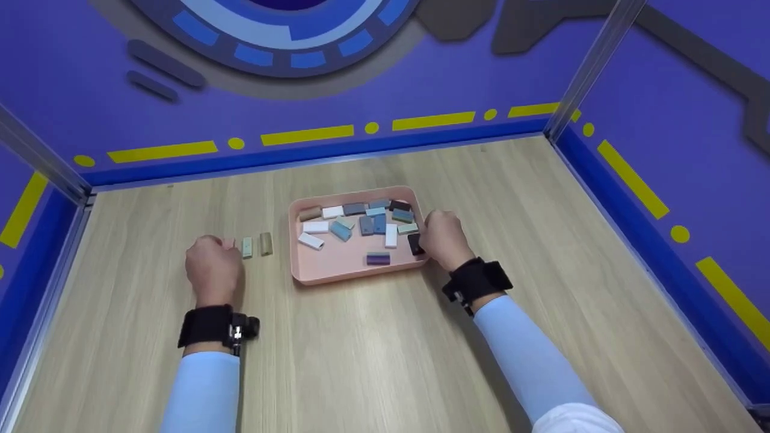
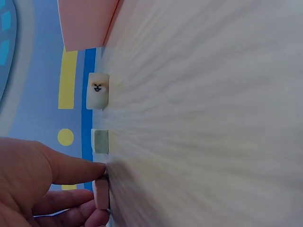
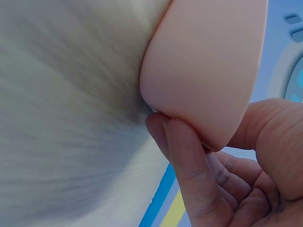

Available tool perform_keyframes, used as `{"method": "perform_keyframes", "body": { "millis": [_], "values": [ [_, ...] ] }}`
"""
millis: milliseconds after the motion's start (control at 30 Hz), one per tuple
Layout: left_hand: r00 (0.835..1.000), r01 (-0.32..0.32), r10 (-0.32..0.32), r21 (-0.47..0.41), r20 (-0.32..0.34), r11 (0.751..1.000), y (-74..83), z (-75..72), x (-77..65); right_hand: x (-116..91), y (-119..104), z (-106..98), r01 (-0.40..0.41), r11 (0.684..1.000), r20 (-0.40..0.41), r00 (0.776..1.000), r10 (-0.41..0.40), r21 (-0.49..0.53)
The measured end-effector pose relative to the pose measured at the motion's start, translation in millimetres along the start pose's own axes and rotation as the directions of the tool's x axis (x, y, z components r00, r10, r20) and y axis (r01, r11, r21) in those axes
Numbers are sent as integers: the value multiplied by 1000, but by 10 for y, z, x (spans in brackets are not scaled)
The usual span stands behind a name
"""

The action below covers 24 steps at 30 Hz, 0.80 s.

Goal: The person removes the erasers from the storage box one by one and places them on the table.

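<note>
At the left of the table my left hand (image 1: 212,267) pinches a small pink block (image 2: 101,194) between thumb and fingers, low at the tabletop. Beside it, in a row toward the tray, stand a pale green block (image 1: 247,248) and a tan block (image 1: 266,244); the tan one shows a dog's face in the left wrist view. My right hand (image 1: 445,239) grips the right side of a pink tray (image 1: 331,278), thumb over the rim and fingers against its outer wall. Inside the tray lie several small blocks, among them a white block (image 1: 391,236) and a striped block (image 1: 378,258).
The wooden tabletop (image 1: 373,349) is bounded by a blue-purple back wall (image 1: 337,114) with yellow marks and by side walls joined with metal posts. A strap with a small camera (image 1: 245,328) sits on the left wrist, and another strap (image 1: 478,281) on the right.
</note>
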<state>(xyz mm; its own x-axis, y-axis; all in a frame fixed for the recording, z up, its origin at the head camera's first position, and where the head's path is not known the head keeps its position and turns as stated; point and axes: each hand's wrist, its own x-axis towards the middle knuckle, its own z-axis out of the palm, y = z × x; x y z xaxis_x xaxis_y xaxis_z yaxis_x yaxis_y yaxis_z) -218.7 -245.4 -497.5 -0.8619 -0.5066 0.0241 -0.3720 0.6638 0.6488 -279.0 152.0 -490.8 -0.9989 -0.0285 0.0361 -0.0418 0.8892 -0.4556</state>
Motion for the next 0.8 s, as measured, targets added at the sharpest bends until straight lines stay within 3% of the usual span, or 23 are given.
{"method": "perform_keyframes", "body": {
  "millis": [167,400,600,800],
  "values": [
    [994,-103,105,43,-42,994,174,-53,-40,8,-14,3,-2,1000,15,1000,2,4],
    [966,-258,257,24,19,966,781,-59,-182,40,-35,-34,-20,1000,82,996,20,-4],
    [900,-420,417,-5,123,908,1168,123,-418,29,-24,-100,8,1000,136,991,-11,25],
    [811,-509,473,15,343,861,1388,406,-607,3,-33,-168,-14,997,157,988,3,70]
  ]
}}
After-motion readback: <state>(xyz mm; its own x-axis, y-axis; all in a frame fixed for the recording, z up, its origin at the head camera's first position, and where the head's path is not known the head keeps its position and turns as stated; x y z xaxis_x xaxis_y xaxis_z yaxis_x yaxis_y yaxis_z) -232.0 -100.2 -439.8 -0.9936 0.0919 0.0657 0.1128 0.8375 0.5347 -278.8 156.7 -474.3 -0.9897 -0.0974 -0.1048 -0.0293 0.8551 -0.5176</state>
